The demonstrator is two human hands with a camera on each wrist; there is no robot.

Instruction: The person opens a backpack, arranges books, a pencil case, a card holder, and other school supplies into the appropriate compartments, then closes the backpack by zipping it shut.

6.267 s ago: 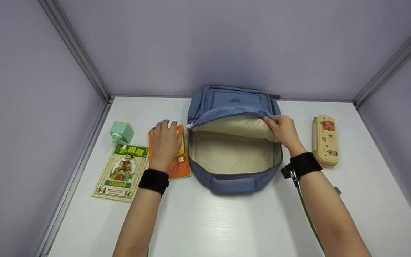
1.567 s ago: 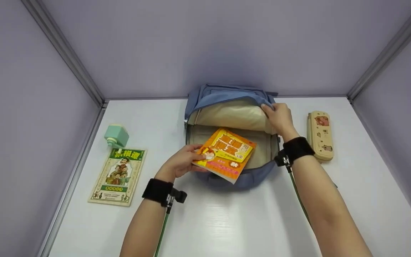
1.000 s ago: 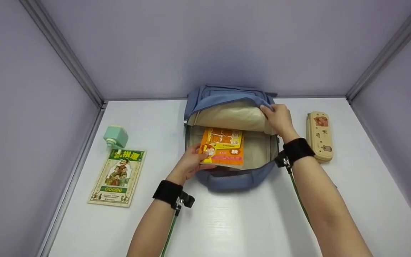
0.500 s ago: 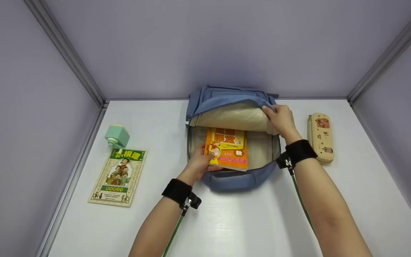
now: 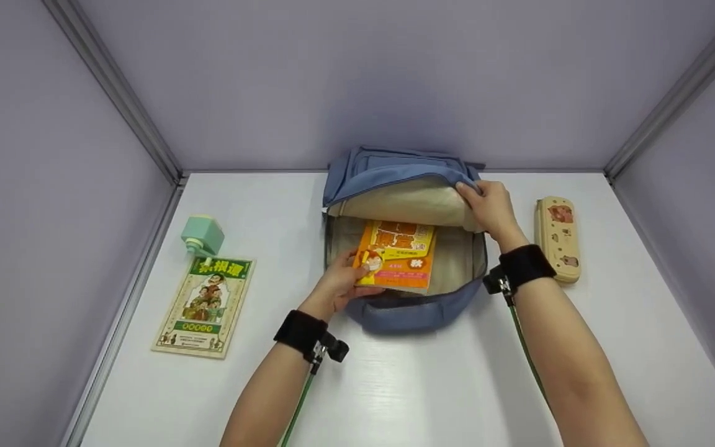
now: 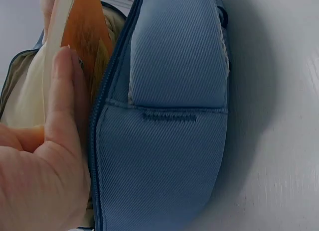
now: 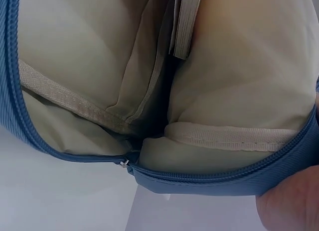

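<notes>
Head view: left hand [image 5: 339, 287] grips orange book [image 5: 398, 255] inside blue backpack [image 5: 407, 310]. Right hand [image 5: 488, 208] pinches the flap [image 5: 395, 177] raised; pencil case [image 5: 558, 239] just beyond it.

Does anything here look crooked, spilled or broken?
Nothing looks spilled or broken. The orange book sits slightly askew, only partway inside the open blue backpack, held by the left hand. The right hand holds the flap up. The green book lies a little slanted on the table.
</notes>
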